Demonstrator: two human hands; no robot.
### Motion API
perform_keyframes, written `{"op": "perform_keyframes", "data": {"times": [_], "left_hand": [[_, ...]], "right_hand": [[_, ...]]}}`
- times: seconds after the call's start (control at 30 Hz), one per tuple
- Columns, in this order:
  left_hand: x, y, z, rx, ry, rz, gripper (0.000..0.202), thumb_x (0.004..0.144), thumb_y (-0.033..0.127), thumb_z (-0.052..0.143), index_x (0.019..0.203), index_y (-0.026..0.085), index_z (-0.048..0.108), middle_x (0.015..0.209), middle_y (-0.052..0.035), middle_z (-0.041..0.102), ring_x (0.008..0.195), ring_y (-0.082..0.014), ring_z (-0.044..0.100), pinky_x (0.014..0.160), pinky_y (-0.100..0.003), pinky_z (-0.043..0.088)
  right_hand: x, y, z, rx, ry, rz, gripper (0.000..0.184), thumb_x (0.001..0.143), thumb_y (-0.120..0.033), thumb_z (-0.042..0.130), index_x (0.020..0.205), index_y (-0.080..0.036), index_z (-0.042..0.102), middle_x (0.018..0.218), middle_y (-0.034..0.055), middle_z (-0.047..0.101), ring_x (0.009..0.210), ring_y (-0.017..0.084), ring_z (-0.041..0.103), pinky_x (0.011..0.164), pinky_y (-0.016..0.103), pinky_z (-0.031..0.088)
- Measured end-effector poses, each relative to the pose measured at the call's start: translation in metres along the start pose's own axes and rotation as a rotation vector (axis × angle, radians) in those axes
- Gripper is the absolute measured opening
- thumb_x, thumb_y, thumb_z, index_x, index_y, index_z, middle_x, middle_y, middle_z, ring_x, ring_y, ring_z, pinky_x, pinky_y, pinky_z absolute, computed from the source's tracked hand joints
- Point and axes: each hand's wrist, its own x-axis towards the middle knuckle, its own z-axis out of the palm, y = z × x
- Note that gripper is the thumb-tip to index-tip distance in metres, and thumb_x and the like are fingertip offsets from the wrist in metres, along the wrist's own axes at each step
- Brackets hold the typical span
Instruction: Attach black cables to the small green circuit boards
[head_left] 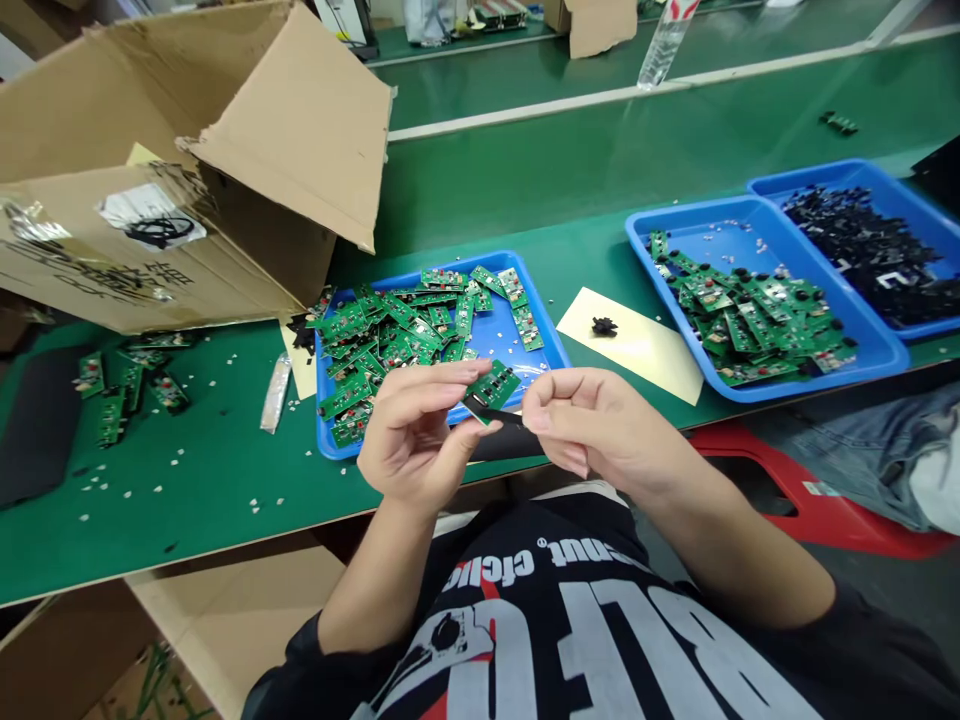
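Note:
My left hand [421,432] is closed on a small green circuit board [498,382], pinched between thumb and fingers and tilted above the front of a blue tray. Between my hands a slim black piece [504,417] lies against the board's near edge. The fingertips of my right hand [600,425] are pinched on its right end. Whether it is a tool or a plastic part I cannot tell. Many similar boards are heaped in the blue tray [553,345] just beyond my hands.
On the right, one blue tray [885,352] holds boards with black parts, another [765,185] black pieces. A black cluster [604,327] rests on cream paper [652,360]. Left are a cardboard box [307,130], loose boards [112,410] and a whitish strip [275,393]. A red stool [825,510] stands right.

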Motion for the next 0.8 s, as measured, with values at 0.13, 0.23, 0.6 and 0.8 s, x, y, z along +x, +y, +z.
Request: {"op": "perform_keyframes", "data": {"times": [0.13, 0.23, 0.6, 0.8], "left_hand": [[-0.002, 0.002, 0.002, -0.007, -0.009, 0.028, 0.04, 0.073, 0.008, 0.071, 0.11, 0.021, 0.062, 0.099, -0.0025, 0.065, 0.093, -0.0174, 0.067, 0.081, -0.037, 0.06], [-0.002, 0.005, 0.004, 0.018, -0.002, 0.025, 0.04, 0.075, 0.011, 0.07, 0.111, 0.022, 0.061, 0.098, -0.0019, 0.065, 0.093, -0.0177, 0.067, 0.081, -0.037, 0.06], [0.0, 0.004, 0.009, 0.096, 0.159, 0.053, 0.036, 0.077, 0.022, 0.071, 0.111, 0.027, 0.06, 0.097, 0.0001, 0.062, 0.096, -0.0177, 0.065, 0.084, -0.039, 0.06], [-0.001, 0.005, 0.008, 0.089, 0.113, 0.075, 0.037, 0.078, 0.02, 0.069, 0.113, 0.026, 0.06, 0.1, 0.0003, 0.063, 0.098, -0.0175, 0.065, 0.085, -0.039, 0.059]], "right_hand": [[-0.004, -0.012, 0.004, -0.334, 0.17, -0.147, 0.011, 0.074, -0.022, 0.063, 0.067, -0.016, 0.058, 0.046, -0.0081, 0.043, 0.04, 0.004, 0.037, 0.038, 0.016, 0.029], [-0.004, -0.02, 0.009, -0.542, 0.245, -0.307, 0.009, 0.074, -0.018, 0.061, 0.066, -0.016, 0.058, 0.047, -0.0084, 0.04, 0.042, 0.004, 0.036, 0.039, 0.016, 0.029], [-0.006, -0.018, 0.02, -0.789, 0.248, -0.507, 0.009, 0.075, -0.012, 0.055, 0.066, -0.015, 0.055, 0.049, -0.0084, 0.04, 0.043, 0.003, 0.036, 0.042, 0.016, 0.03], [-0.004, -0.021, 0.02, -0.813, 0.265, -0.486, 0.009, 0.075, -0.014, 0.056, 0.067, -0.015, 0.056, 0.048, -0.0083, 0.04, 0.043, 0.004, 0.036, 0.041, 0.016, 0.03]]}}
